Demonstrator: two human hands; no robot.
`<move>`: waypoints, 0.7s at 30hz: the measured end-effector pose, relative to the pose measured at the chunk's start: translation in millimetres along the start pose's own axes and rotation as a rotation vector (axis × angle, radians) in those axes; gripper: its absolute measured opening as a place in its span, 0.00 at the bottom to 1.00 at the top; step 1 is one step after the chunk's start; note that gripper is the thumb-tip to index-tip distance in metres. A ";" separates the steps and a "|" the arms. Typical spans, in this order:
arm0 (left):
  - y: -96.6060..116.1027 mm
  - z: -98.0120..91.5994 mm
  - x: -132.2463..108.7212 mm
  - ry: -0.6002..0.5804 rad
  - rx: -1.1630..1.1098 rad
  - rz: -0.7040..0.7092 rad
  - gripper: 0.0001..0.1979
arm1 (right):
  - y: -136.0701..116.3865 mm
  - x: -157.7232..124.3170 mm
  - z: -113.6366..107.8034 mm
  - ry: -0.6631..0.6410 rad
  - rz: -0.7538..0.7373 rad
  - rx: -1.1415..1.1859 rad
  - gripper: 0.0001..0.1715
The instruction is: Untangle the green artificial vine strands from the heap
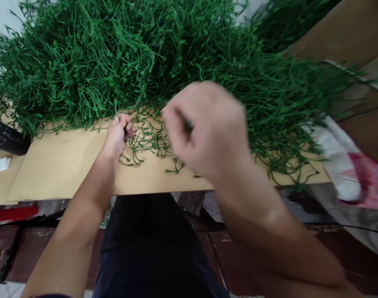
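Observation:
A big heap of thin green plant stems (114,58), artificial-looking and tipped with small forked ends, covers the back of the cardboard-topped table. My left hand (119,130) is closed at the heap's front edge, thumb and fingers pinching a green stem. Loose short stems (151,138) lie scattered on the cardboard (67,161) just right of it. My right hand (210,128) is raised nearer the camera, curled into a fist and smeared by motion. Whether anything is inside its fingers is hidden.
A black cylindrical container (8,136) stands at the left edge, with a small white piece (1,164) before it. On the right are a white and pink cloth (347,174) and a large brown cardboard piece (340,33). The table's front edge runs just before my legs.

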State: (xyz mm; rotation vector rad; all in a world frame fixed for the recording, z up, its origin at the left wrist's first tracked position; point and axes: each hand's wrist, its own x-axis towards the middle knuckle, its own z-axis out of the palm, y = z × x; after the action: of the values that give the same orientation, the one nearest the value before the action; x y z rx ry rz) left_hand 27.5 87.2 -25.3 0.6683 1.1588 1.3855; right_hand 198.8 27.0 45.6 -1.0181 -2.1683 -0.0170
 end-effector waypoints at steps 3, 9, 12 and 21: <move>-2.8 -5.7 0.6 -0.071 -0.072 0.036 0.15 | 40.3 5.1 -10.2 0.034 0.389 -0.226 0.16; -5.4 -8.0 7.8 -0.151 -0.183 0.015 0.15 | 45.2 -4.2 25.7 0.071 0.325 -0.124 0.35; -5.6 -7.5 6.8 -0.178 -0.195 0.028 0.15 | 24.6 2.3 58.2 -0.129 0.284 -0.100 0.31; -1.0 -4.8 7.2 -0.121 -0.202 -0.060 0.15 | 13.5 7.6 91.3 -0.505 0.288 0.088 0.08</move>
State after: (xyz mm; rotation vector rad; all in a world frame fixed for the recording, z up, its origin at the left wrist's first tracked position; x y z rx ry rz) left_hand 22.2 92.7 -29.5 0.5612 0.9222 1.3705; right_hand 149.1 68.7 -20.4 -1.3856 -2.4080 0.5167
